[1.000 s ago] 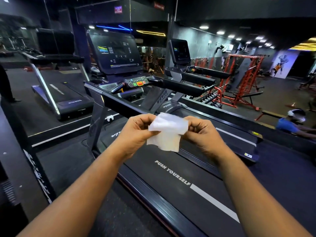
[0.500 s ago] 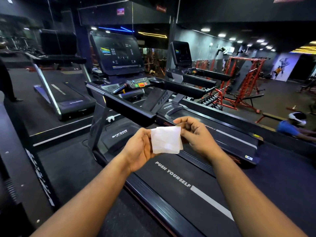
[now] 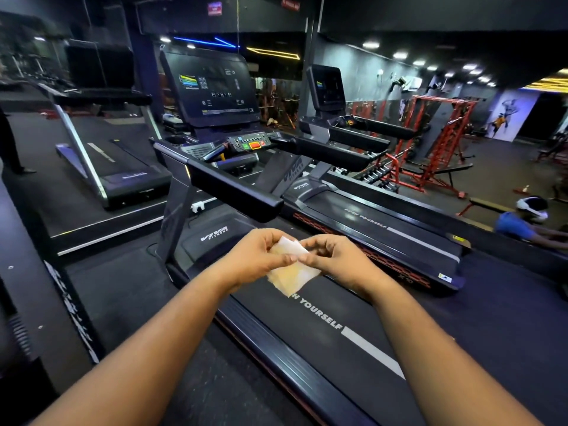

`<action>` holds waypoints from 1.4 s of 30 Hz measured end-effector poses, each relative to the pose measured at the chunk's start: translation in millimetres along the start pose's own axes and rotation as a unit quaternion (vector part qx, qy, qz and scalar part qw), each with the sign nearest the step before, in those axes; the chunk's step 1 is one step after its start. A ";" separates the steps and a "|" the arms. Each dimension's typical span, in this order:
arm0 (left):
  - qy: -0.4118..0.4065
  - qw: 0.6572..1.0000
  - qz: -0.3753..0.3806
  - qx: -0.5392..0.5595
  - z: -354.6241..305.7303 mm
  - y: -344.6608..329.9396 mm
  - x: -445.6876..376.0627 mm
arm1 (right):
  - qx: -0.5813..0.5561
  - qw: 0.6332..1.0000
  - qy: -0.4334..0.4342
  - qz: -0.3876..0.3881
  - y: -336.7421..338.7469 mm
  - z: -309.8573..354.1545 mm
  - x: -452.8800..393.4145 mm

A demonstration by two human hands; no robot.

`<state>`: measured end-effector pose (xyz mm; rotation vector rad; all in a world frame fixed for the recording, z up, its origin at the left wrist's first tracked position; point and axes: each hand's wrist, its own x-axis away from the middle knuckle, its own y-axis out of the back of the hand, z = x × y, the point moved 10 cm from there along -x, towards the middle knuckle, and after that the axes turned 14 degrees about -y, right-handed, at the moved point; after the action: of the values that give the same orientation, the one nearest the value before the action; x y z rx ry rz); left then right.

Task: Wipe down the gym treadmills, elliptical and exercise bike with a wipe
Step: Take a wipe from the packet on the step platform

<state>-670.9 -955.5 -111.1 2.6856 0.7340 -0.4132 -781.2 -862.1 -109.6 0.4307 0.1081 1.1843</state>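
Both hands meet over the treadmill deck (image 3: 322, 327), and between them sits the wipe (image 3: 292, 273), pinched at its upper edge by the left hand (image 3: 261, 256) and the right hand (image 3: 332, 259), thumbs nearly touching. It hangs limp below the fingers: thin, soft, nearly weightless, likely damp. I'd say bunch it into the palm before pressing. The nearest handrail (image 3: 233, 189) waits just beyond the hands.

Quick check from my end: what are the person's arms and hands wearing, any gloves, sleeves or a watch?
Nothing shows on them. The left hand and right hand are ungloved, and both forearms are bare right to the bottom of the picture: no sleeves, watch, bands or rings that I can make out.
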 end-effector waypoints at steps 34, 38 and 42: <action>-0.004 0.971 -0.136 0.196 13.3 88.7 -3.6 | -0.228 0.969 0.058 -0.077 -22.8 50.1 -37.5; 0.072 0.950 -0.141 0.268 57.4 81.6 -11.2 | -0.220 0.968 0.033 -0.112 -20.4 24.5 -62.4; 0.074 0.968 -0.136 0.199 90.4 82.6 -33.9 | -0.203 0.971 0.004 -0.129 -11.1 3.2 -101.2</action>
<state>-672.0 -1072.1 -161.7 3.0200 1.1849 -0.4738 -809.3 -958.7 -125.2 0.0479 -0.0699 0.9217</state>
